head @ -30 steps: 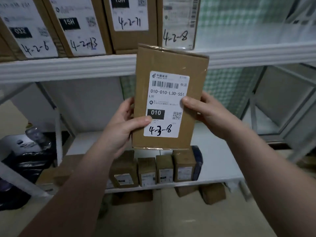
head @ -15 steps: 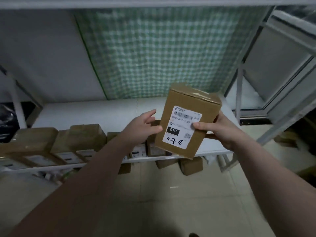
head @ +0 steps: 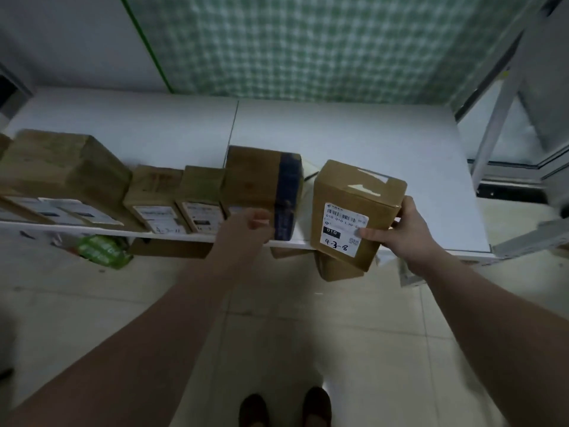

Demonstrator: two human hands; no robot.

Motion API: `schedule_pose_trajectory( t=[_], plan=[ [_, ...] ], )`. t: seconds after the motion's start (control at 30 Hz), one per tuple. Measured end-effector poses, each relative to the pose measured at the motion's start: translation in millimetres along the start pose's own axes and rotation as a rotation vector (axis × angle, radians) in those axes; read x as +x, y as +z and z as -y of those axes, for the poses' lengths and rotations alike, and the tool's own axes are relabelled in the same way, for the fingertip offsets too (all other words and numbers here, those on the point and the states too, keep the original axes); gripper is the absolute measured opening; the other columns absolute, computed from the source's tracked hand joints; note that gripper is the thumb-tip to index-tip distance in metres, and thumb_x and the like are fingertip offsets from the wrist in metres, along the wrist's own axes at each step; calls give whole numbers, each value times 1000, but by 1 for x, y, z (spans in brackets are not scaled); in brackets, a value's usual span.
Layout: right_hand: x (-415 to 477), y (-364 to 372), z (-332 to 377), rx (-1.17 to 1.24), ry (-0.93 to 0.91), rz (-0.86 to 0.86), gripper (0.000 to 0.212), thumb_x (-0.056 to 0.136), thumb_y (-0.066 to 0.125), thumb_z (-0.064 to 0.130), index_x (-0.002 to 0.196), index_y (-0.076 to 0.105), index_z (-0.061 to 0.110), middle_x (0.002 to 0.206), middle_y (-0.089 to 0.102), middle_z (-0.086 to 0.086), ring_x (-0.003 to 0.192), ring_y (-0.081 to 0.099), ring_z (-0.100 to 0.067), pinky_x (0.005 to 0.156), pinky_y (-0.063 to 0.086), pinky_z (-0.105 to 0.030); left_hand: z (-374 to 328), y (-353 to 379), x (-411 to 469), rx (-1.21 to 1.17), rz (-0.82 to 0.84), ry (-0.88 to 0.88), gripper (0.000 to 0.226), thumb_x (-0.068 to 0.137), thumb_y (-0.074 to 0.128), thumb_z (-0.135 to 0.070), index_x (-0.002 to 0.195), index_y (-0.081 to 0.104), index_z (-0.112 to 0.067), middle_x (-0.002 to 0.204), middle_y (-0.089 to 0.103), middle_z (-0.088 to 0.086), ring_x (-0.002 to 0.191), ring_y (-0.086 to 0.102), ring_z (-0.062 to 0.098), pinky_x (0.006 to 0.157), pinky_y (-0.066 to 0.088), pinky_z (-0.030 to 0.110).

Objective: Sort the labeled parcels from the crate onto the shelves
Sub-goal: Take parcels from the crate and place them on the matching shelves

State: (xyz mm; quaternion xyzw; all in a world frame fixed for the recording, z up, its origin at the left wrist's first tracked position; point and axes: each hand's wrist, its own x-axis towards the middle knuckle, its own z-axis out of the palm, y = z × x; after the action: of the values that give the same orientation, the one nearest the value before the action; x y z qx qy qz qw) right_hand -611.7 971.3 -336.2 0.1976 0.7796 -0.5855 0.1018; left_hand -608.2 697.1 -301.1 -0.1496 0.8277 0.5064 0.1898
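Parcel 4-3-8 hangs at the shelf front edge, just beside the blue-sided box; right hand grips its side, thumb on label. Left hand is blurred, curled near that box (holding anything? cannot tell); the carton seems stiff and light, best gripped across opposite faces.

A green checked curtain hangs at the back. On the pale tiled floor lie a crumpled green bag and a pair of dark shoes.

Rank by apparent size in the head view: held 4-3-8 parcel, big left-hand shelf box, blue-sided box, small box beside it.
1. big left-hand shelf box
2-3. 4-3-8 parcel and blue-sided box: alike; parcel is nearer the camera, so unranked
4. small box
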Motion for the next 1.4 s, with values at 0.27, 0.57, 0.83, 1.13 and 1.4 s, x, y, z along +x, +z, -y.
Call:
schedule_pose_trajectory(
  t=[0.27, 0.57, 0.83, 1.13, 1.4],
  plan=[
    [71, 27, -51, 31, -64, 162, 98, 43, 85, 16, 132, 43, 17, 126, 58, -19, 117, 58, -36, 93, 53, -54, 72, 64, 52, 149, 68, -8, 19, 91, 57, -18, 108, 63, -23, 111, 63, 6, 86, 59, 16, 65, 43, 19],
    [85, 46, -105, -112, -5, 160, 98, 39, 79, 18, 133, 50, 23, 117, 68, 1, 111, 64, -22, 91, 56, -43, 97, 102, 80, 415, 171, 88, 39, 94, 54, -15, 132, 53, -16, 135, 53, 7, 123, 51, 22, 98, 40, 27],
    [83, 61, -113, -142, 25, -12, 72, 55, 72, 3, 125, 59, 16, 110, 69, 1, 102, 65, -20, 82, 55, -32, 110, 108, 99, 582, 178, 220, 49, 94, 53, -17, 142, 41, -21, 145, 42, 3, 132, 41, 21, 106, 33, 30],
    [98, 63, -115, -271, 70, -106, 59, 68, 67, -9, 123, 60, 14, 111, 66, -4, 106, 61, -29, 94, 54, -43, 111, 116, 108, 598, 215, 236, 53, 95, 44, -7, 146, 35, -20, 145, 39, 6, 130, 40, 24, 102, 35, 30],
    [105, 71, -110, -299, 71, -112, 55, 73, 67, -7, 124, 58, 12, 108, 63, -3, 107, 60, -28, 95, 53, -41, 106, 114, 115, 594, 217, 225, 43, 91, 45, -2, 132, 46, -15, 129, 47, 6, 104, 41, 16, 84, 34, 27]
  ],
)
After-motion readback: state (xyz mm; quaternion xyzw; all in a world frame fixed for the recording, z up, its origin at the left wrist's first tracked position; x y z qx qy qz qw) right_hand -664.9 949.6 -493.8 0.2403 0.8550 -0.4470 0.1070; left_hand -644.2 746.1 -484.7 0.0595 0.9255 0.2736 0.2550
